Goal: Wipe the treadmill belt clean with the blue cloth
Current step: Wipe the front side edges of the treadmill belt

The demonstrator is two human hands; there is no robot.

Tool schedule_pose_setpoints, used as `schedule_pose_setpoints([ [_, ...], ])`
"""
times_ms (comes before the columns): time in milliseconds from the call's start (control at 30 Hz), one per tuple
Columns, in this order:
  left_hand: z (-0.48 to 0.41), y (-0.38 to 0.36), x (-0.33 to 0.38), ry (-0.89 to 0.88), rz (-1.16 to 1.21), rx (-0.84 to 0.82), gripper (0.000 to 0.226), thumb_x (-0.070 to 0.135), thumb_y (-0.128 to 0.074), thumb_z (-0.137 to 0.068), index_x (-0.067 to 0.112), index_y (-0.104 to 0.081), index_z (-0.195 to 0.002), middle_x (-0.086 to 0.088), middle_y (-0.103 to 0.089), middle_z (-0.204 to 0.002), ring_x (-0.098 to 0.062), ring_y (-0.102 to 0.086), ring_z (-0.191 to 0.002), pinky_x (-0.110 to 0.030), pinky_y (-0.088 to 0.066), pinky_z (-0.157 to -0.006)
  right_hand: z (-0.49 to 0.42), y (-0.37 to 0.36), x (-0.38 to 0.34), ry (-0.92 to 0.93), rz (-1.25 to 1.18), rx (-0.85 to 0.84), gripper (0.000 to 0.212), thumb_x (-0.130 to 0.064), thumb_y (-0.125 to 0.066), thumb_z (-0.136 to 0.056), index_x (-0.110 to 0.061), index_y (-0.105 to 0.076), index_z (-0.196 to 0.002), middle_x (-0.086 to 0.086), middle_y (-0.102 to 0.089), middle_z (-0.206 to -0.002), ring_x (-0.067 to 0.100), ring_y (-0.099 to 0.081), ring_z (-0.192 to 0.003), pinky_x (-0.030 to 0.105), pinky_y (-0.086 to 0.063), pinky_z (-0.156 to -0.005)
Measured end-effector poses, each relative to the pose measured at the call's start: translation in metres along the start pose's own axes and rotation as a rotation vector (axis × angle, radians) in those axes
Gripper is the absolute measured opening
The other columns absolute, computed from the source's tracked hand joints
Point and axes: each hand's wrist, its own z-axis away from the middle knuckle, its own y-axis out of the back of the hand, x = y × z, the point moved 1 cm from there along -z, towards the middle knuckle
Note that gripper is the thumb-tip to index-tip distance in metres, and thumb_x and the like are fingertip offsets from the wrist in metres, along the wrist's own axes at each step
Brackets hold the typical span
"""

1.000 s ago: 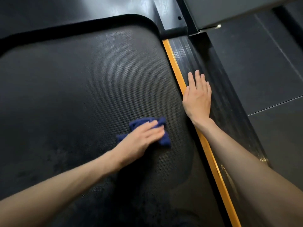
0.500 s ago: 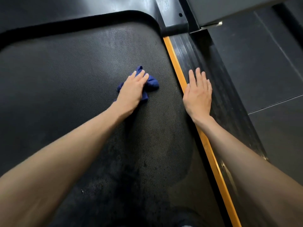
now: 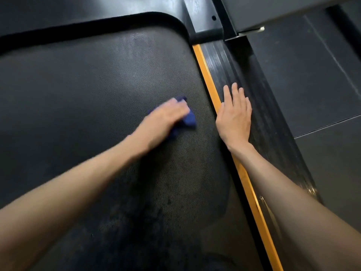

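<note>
The black textured treadmill belt (image 3: 88, 98) fills the left and middle of the view. A small blue cloth (image 3: 52, 119) does not lie there; the blue cloth (image 3: 189, 119) sits on the belt near its right edge. My left hand (image 3: 166, 119), blurred by motion, presses flat on top of the cloth and covers most of it. My right hand (image 3: 234, 116) lies flat with straight fingers on the ribbed black side rail (image 3: 259, 98), its thumb over the orange strip (image 3: 207, 75).
A raised black rim (image 3: 93, 24) curves round the belt's far end. A dark frame post (image 3: 205, 18) stands at the far right corner. Dark floor tiles (image 3: 304, 79) lie to the right of the rail.
My left hand has slid the cloth back toward me and to the right from the far point it reached half a second ago. My right hand has stayed on the rail.
</note>
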Motion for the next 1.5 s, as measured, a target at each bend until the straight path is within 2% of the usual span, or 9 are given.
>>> schedule_pose_setpoints([
  [133,-0.031,0.017,-0.039,0.364,0.024,0.068,0.062,0.032,-0.027,-0.085,-0.003,-0.048,-0.13,-0.023,-0.043,-0.14,-0.038,-0.037,-0.132,-0.039,-0.016,-0.114,-0.001,0.001,-0.001,0.001,-0.011,0.003,0.05,-0.026,-0.03,-0.101,-0.013,-0.023,-0.149,0.01,-0.018,-0.157,0.024,-0.013,-0.145,0.039,-0.009,-0.117],
  [300,0.037,-0.032,0.097,-0.344,-0.033,-0.032,0.048,0.019,-0.026,-0.096,-0.007,-0.06,-0.116,-0.021,-0.059,-0.124,-0.038,-0.054,-0.117,-0.043,-0.03,-0.105,0.001,0.002,-0.002,0.009,-0.001,0.027,0.05,-0.024,-0.03,-0.1,-0.012,-0.026,-0.149,0.011,-0.022,-0.156,0.025,-0.017,-0.144,0.04,-0.014,-0.116],
  [400,0.05,-0.032,0.107,-0.487,-0.009,-0.183,0.041,0.012,-0.035,-0.094,-0.001,-0.053,-0.129,-0.016,-0.051,-0.136,-0.032,-0.042,-0.131,-0.036,-0.019,-0.113,0.002,0.001,-0.001,0.017,-0.007,0.023,0.05,-0.024,-0.03,-0.1,-0.012,-0.027,-0.148,0.011,-0.023,-0.155,0.025,-0.017,-0.144,0.04,-0.013,-0.116],
  [667,0.004,0.016,-0.077,0.504,-0.058,0.099,0.048,0.02,-0.04,-0.089,0.002,-0.043,-0.134,-0.021,-0.037,-0.145,-0.044,-0.032,-0.132,-0.044,-0.019,-0.113,-0.002,0.002,-0.001,0.011,-0.028,-0.028,0.05,-0.025,-0.03,-0.101,-0.014,-0.023,-0.15,0.008,-0.017,-0.157,0.023,-0.011,-0.146,0.037,-0.006,-0.116],
  [900,0.043,-0.006,0.048,0.414,0.164,0.117,0.061,0.031,-0.028,-0.088,-0.006,-0.042,-0.135,-0.02,-0.037,-0.145,-0.038,-0.027,-0.138,-0.042,-0.015,-0.115,0.008,0.023,-0.043,-0.008,-0.208,0.016,0.056,-0.01,-0.042,-0.094,-0.006,-0.026,-0.147,0.013,-0.019,-0.156,0.025,-0.014,-0.145,0.04,-0.008,-0.117],
  [1000,0.047,0.002,0.064,0.635,0.61,0.126,0.051,0.032,-0.034,-0.1,0.017,-0.023,-0.148,0.005,-0.019,-0.155,-0.017,-0.01,-0.144,-0.024,-0.006,-0.113,0.035,0.033,-0.088,0.094,-0.311,0.107,0.05,-0.017,-0.04,-0.093,-0.007,-0.037,-0.142,0.01,-0.036,-0.149,0.022,-0.038,-0.134,0.036,-0.029,-0.104],
  [1100,0.069,0.033,0.034,0.737,0.974,0.306,0.049,0.042,-0.044,-0.095,0.04,-0.032,-0.142,0.021,-0.037,-0.143,-0.002,-0.034,-0.135,-0.026,-0.022,-0.114,0.069,0.022,-0.125,0.151,-0.257,0.023,0.049,-0.033,-0.033,-0.09,-0.01,-0.056,-0.127,0.01,-0.05,-0.136,0.026,-0.052,-0.118,0.039,-0.04,-0.09],
  [1233,0.119,0.066,0.013,0.817,0.77,0.323,0.037,0.013,-0.045,-0.096,0.026,-0.055,-0.13,0.013,-0.055,-0.132,0.002,-0.046,-0.123,-0.016,-0.029,-0.107,0.11,-0.021,-0.156,0.175,-0.058,-0.216,0.072,-0.049,-0.025,-0.085,-0.005,-0.045,-0.138,0.019,-0.037,-0.147,0.037,-0.036,-0.135,0.051,-0.021,-0.11],
  [1500,0.219,0.104,-0.011,1.103,0.48,0.234,0.033,0.014,-0.044,-0.095,0.036,-0.066,-0.106,0.017,-0.058,-0.125,-0.004,-0.052,-0.111,-0.016,-0.032,-0.09,0.03,-0.043,-0.147,0.151,-0.196,-0.005,0.052,-0.042,-0.038,-0.087,-0.016,-0.057,-0.128,0.011,-0.049,-0.139,0.035,-0.038,-0.13,0.059,-0.01,-0.109],
])
